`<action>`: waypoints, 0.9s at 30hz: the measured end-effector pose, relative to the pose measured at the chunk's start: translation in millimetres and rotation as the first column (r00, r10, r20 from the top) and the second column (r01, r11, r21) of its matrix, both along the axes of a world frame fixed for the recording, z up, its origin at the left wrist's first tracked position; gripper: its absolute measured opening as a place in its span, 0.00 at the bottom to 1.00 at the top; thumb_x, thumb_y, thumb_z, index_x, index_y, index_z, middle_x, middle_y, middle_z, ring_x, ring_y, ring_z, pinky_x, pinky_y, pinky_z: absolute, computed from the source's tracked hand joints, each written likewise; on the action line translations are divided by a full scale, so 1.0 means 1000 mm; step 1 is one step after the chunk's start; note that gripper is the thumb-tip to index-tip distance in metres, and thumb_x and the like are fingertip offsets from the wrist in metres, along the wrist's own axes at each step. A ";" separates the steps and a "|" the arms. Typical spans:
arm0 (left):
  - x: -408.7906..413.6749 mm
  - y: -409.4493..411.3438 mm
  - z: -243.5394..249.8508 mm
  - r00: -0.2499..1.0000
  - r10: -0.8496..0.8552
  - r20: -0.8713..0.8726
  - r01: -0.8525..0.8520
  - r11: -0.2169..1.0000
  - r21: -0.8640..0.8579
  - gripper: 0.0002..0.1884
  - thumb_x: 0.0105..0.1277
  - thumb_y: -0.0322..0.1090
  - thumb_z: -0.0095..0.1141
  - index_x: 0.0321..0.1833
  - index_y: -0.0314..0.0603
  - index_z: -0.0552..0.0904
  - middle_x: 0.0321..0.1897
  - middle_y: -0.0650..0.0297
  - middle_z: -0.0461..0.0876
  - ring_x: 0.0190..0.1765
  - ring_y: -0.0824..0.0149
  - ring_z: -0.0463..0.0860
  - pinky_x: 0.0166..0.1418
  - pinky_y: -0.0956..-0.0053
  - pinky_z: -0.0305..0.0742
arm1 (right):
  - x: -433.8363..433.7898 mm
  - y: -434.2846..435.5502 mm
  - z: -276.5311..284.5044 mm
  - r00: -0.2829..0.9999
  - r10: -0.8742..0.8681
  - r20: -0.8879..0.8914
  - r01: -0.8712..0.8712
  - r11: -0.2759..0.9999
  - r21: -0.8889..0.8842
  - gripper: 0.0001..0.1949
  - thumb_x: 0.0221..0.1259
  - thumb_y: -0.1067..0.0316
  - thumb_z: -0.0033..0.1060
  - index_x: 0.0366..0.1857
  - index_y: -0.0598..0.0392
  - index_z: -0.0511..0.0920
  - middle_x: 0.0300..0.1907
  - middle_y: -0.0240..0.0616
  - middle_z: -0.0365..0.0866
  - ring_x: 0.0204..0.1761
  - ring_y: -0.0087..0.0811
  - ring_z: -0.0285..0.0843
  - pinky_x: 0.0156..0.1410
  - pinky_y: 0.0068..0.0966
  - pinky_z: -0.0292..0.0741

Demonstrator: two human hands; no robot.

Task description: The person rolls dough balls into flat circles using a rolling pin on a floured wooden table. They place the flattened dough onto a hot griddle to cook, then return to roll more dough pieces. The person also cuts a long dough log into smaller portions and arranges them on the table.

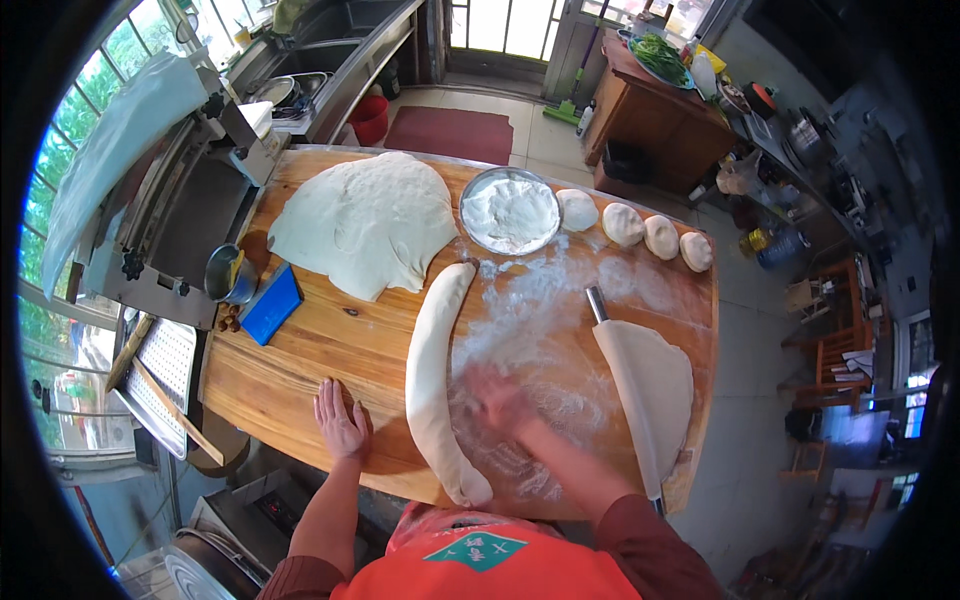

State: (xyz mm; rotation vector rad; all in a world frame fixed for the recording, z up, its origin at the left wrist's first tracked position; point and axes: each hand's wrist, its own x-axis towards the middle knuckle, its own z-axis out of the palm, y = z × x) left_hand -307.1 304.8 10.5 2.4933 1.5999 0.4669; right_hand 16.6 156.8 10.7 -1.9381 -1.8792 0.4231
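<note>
My left hand [340, 424] lies flat, palm down, on the wooden worktop [330, 341], holding nothing. A long log of dough [431, 375] stretches across the board between my two hands. Right of it, my right hand [501, 397] is blurred over the flour-dusted wood, close to the log and with nothing visible in it. Further right, a flat dough sheet [664, 382] is partly wrapped around a metal rolling pin [596, 304]. Behind the log spreads a large slab of dough [367, 217], beside a round metal bowl of flour [511, 210].
Several dough balls [622, 224] line the far right edge. At left are a blue scraper [271, 306], a metal cup [230, 274] and a dough machine [202, 202] with a dough sheet [124, 157] draped over it. A perforated tray [169, 375] sits beyond the left edge.
</note>
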 end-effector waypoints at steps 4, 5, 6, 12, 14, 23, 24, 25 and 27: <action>0.001 -0.001 0.000 1.000 0.002 0.001 -0.002 1.000 0.002 0.32 0.76 0.39 0.53 0.80 0.35 0.67 0.82 0.47 0.66 0.84 0.46 0.62 0.88 0.49 0.51 | 0.058 0.004 -0.002 0.861 -0.463 0.211 0.477 0.879 -0.018 0.32 0.72 0.49 0.58 0.77 0.54 0.71 0.82 0.48 0.64 0.81 0.54 0.60 0.88 0.55 0.51; 0.004 0.000 0.003 1.000 -0.003 0.000 0.003 1.000 0.002 0.32 0.76 0.40 0.53 0.80 0.35 0.67 0.81 0.47 0.66 0.84 0.46 0.62 0.88 0.49 0.51 | 0.057 -0.005 -0.012 0.774 -0.598 0.207 0.588 0.801 0.114 0.32 0.71 0.49 0.59 0.76 0.53 0.71 0.81 0.48 0.65 0.81 0.54 0.60 0.88 0.56 0.50; 0.003 0.000 0.003 1.000 -0.001 -0.005 0.001 1.000 0.000 0.32 0.76 0.40 0.53 0.80 0.35 0.67 0.81 0.47 0.66 0.84 0.46 0.62 0.88 0.49 0.51 | 0.051 -0.015 -0.020 0.677 -0.713 0.181 0.673 0.700 0.239 0.32 0.70 0.49 0.60 0.76 0.52 0.72 0.81 0.48 0.65 0.81 0.54 0.60 0.87 0.57 0.50; -0.005 -0.003 -0.001 1.000 -0.004 0.000 0.004 1.000 0.015 0.32 0.77 0.41 0.52 0.81 0.35 0.67 0.81 0.47 0.66 0.84 0.47 0.61 0.88 0.49 0.50 | -0.015 -0.107 0.004 0.950 -0.275 0.147 0.276 0.961 0.014 0.30 0.70 0.52 0.62 0.71 0.60 0.75 0.80 0.56 0.64 0.82 0.58 0.57 0.87 0.59 0.48; -0.007 -0.006 -0.002 1.000 0.001 0.001 -0.001 1.000 0.024 0.32 0.77 0.41 0.52 0.81 0.34 0.67 0.81 0.47 0.66 0.84 0.47 0.61 0.88 0.50 0.50 | -0.022 -0.125 0.001 0.797 -0.587 0.143 0.581 0.809 0.088 0.29 0.70 0.52 0.62 0.68 0.61 0.78 0.79 0.58 0.66 0.81 0.60 0.59 0.87 0.58 0.50; -0.005 -0.009 -0.005 0.999 0.004 0.043 -0.004 1.000 0.014 0.33 0.76 0.40 0.53 0.80 0.32 0.66 0.82 0.46 0.65 0.85 0.46 0.60 0.89 0.51 0.48 | -0.176 -0.150 0.057 0.845 -0.519 -0.129 0.516 0.855 -0.058 0.40 0.62 0.49 0.73 0.73 0.62 0.70 0.69 0.57 0.74 0.70 0.59 0.71 0.74 0.51 0.71; -0.006 -0.007 -0.016 0.999 0.013 0.051 -0.017 0.997 0.076 0.31 0.76 0.39 0.54 0.79 0.32 0.69 0.80 0.46 0.67 0.83 0.45 0.62 0.87 0.51 0.52 | -0.185 -0.146 0.057 0.851 -0.524 -0.049 0.522 0.852 -0.037 0.42 0.60 0.48 0.75 0.74 0.61 0.69 0.67 0.55 0.74 0.68 0.58 0.72 0.72 0.50 0.72; -0.010 -0.011 -0.018 0.999 0.020 0.050 -0.026 0.992 0.126 0.29 0.75 0.38 0.55 0.77 0.32 0.71 0.78 0.46 0.70 0.82 0.44 0.65 0.86 0.51 0.55 | -0.194 -0.148 0.054 0.848 -0.530 0.030 0.530 0.847 -0.030 0.44 0.57 0.47 0.77 0.74 0.61 0.68 0.65 0.53 0.74 0.66 0.56 0.74 0.70 0.50 0.73; -0.008 -0.030 -0.019 0.963 -0.099 0.249 0.105 0.994 -0.008 0.24 0.73 0.35 0.58 0.70 0.34 0.76 0.71 0.46 0.76 0.75 0.43 0.71 0.81 0.50 0.63 | -0.201 -0.150 0.042 0.816 -0.568 0.105 0.574 0.818 -0.032 0.47 0.54 0.46 0.79 0.75 0.60 0.67 0.63 0.51 0.74 0.63 0.54 0.75 0.67 0.49 0.75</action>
